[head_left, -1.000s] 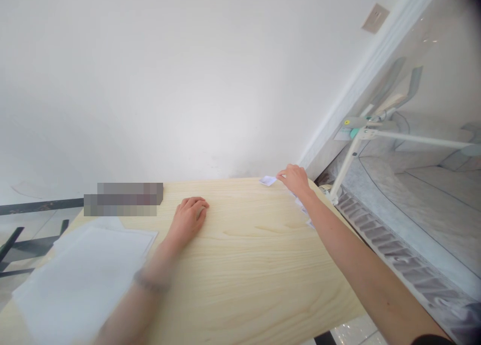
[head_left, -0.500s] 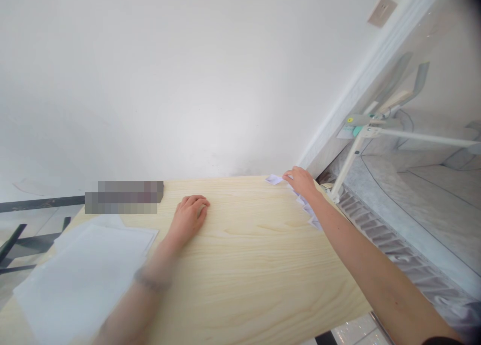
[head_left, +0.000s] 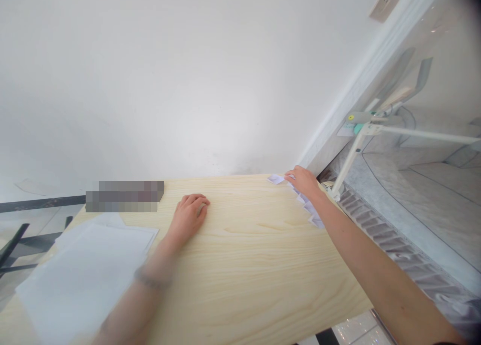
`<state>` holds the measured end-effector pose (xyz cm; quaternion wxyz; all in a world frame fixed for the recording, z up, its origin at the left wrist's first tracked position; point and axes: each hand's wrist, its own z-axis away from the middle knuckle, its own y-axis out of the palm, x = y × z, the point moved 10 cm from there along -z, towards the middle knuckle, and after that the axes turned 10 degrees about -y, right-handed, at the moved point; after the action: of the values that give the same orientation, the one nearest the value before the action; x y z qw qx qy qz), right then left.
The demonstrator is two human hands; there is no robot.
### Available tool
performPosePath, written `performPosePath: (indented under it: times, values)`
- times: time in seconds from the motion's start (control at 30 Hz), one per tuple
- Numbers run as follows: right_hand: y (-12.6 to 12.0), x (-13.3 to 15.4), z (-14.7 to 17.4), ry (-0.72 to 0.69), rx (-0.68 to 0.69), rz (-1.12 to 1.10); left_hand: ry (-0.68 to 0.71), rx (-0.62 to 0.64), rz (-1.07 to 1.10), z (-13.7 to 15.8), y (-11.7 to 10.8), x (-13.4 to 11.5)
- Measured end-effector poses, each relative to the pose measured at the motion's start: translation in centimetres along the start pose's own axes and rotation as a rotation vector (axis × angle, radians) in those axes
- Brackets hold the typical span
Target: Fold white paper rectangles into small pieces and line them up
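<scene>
Across the table (head_left: 240, 280), L to R: our L arm (head_left: 130, 307) slants up from the bottom edge, a blurred dark band (head_left: 152, 279) at the wrist; our L hand (head_left: 190, 216) rests palm down nr. mid-table, fingers bent, thumb close to the index. Our R arm (head_left: 361, 250) stretches from the lower R corner over the table's R side; our R hand (head_left: 304, 181) is at the far R corner, knuckles up, fingertips pointing L.

Around us, from L: dark legs (head_left: 14, 245) past the table's edge; white sheets (head_left: 86, 275) overlapping, partly hidden by our L arm; behind them a pixelated block (head_left: 124, 197), details unreadable. By the wall (head_left: 218, 74), the far paper pc. (head_left: 275, 179) lies at our R fingertips; more paper pcs. (head_left: 316, 220) run toward us in a staggered line, R hand & forearm blocking part of it. Beyond: white frame (head_left: 349, 159), wall socket (head_left: 384, 5) up high, grey bed or couch (head_left: 443, 200) (can't tell which).

Grip: L fingers loosely curled w/ a small gap betw. thumb & index; can't tell if anything's held. R thumb & fingertips close together at the R tip of the far paper pc.; can't tell if they pinch it or only touch it.
</scene>
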<state>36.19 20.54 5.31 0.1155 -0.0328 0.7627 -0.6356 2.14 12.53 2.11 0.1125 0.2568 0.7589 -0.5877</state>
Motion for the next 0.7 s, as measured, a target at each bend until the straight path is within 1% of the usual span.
performPosePath:
  times: [0.13,0.23,0.27,0.37,0.5,0.6,0.63,0.7]
  values:
    - [-0.8,1.4,-0.1,-0.023,-0.044,-0.025,0.0,0.01,-0.017,0.0,0.1,-0.1]
    - [-1.5,4.3,0.1,-0.087,-0.083,-0.098,-0.006,0.003,-0.054,0.1,0.2,-0.4]
    - [-1.8,5.5,0.2,-0.103,-0.108,-0.13,-0.011,-0.006,-0.075,0.2,0.3,-0.4]
    - [-2.1,10.4,0.9,-0.189,-0.157,-0.248,-0.025,-0.02,-0.158,0.5,0.7,-0.7]
    - [-1.4,17.4,2.3,-0.277,-0.17,-0.448,-0.048,0.016,-0.218,0.6,1.1,-1.1]
    - [-0.7,21.3,2.9,-0.284,-0.178,-0.56,-0.026,0.078,-0.242,0.4,0.1,-1.5]
    - [-0.6,22.2,2.9,-0.276,-0.19,-0.578,-0.051,0.074,-0.261,0.2,-0.8,-1.0]
    - [-0.4,23.8,2.8,-0.274,-0.207,-0.593,-0.138,0.005,-0.336,0.0,-3.8,0.8]
